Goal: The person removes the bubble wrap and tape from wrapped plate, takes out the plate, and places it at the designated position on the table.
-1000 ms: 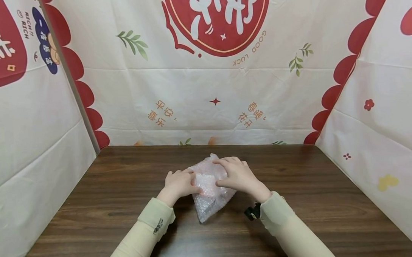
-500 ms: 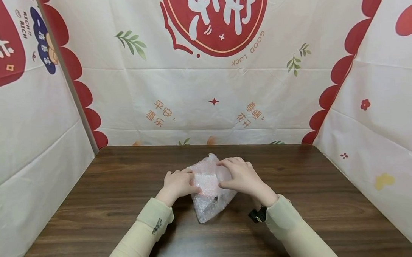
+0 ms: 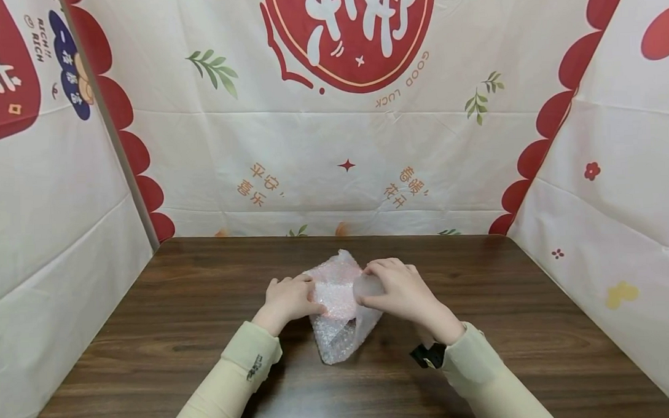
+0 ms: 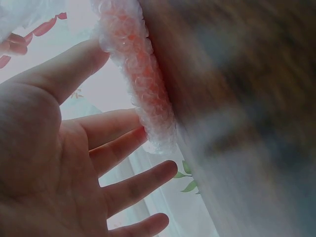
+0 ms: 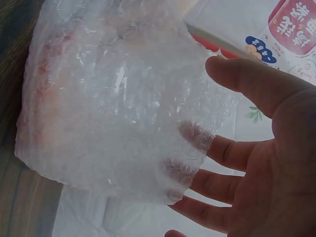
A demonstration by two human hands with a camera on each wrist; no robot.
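A bundle of clear bubble wrap (image 3: 334, 298) lies on the table, with something pinkish-orange showing blurrily through its layers. At its left side, my left hand (image 3: 288, 298) steadies the bundle; in the left wrist view the thumb (image 4: 81, 66) and the nearest fingertips touch the wrap (image 4: 136, 74), fingers fairly straight. On the right, my right hand (image 3: 400, 290) pinches a raised flap of the wrap (image 5: 118, 108). Its thumb (image 5: 242, 79) is at the flap's edge, and fingertips show through the film from behind. The wrapped object's kind cannot be made out.
The dark wood-grain table (image 3: 207, 361) extends around the bundle. Printed cloth hangs behind it (image 3: 332, 141) and along the left (image 3: 64, 243) and right (image 3: 607, 255) sides. A black band (image 3: 428, 356) is at the right wrist.
My right hand has moved slightly right and toward me, drawing the wrap's flap up and away from the bundle. My left hand has stayed in place.
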